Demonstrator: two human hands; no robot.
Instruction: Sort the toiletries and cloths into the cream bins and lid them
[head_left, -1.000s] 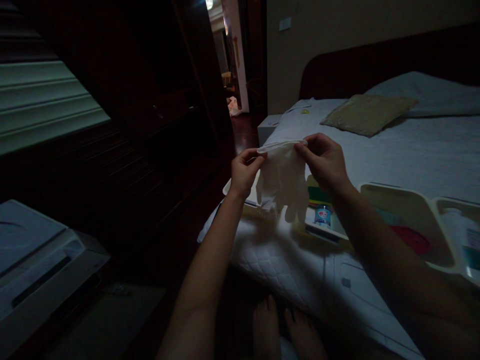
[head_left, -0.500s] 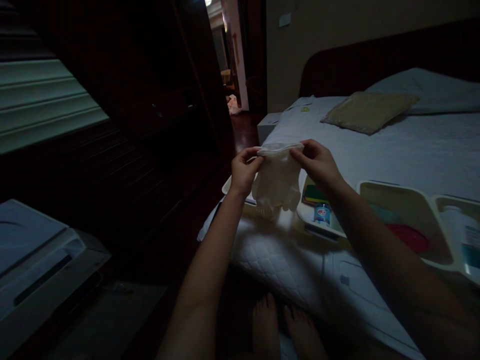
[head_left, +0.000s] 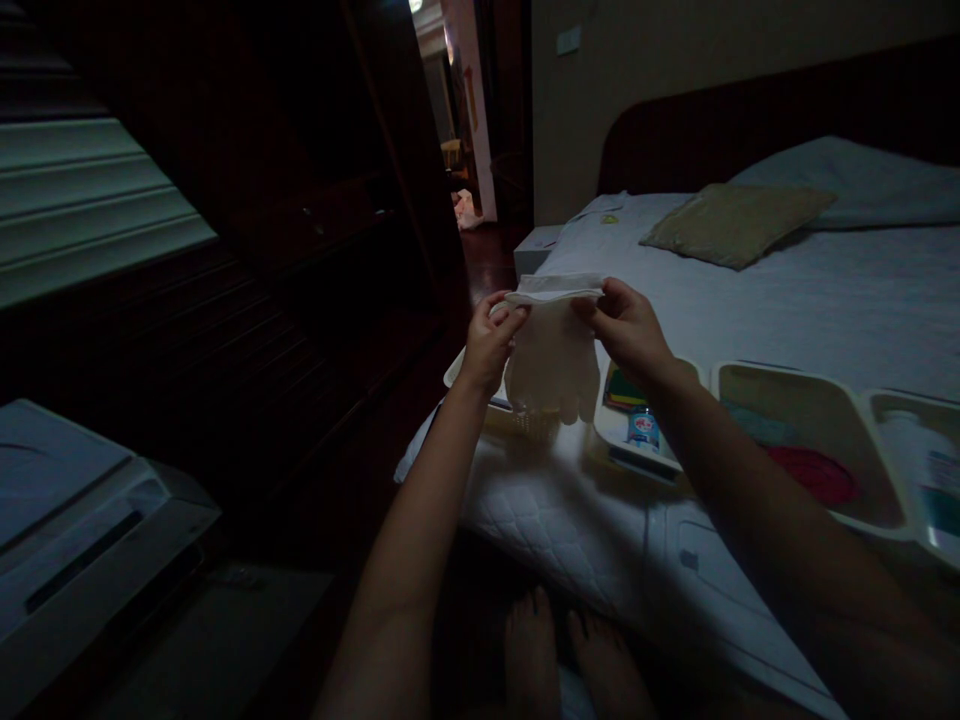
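Observation:
Between my two hands a pale, thin glove (head_left: pixel 553 355) hangs by its cuff, finger ends down, above the near edge of the bed. My left hand (head_left: pixel 491 340) pinches the cuff's left side between thumb and fingers. At the cuff's right side my right hand (head_left: pixel 630 322) grips in the same way. The cuff's upper edge looks folded and stands up a little above my fingers. Behind the glove, a light basket (head_left: pixel 457 370) is mostly hidden. Below my right hand is a cream bin (head_left: pixel 604 425) holding a blue-labelled container (head_left: pixel 643 428) and green and yellow items.
Further right on the bed (head_left: pixel 750 310) stand a bin (head_left: pixel 795 372) with a pink-red item (head_left: pixel 814 475) and another with a white bottle (head_left: pixel 907 440). A cushion (head_left: pixel 739 225) lies near the headboard. A white boxy appliance (head_left: pixel 97 520) stands at lower left.
The glove hangs flatter and its fingers show more plainly. Its cuff edge has risen and straightened, while my hands have shifted only slightly.

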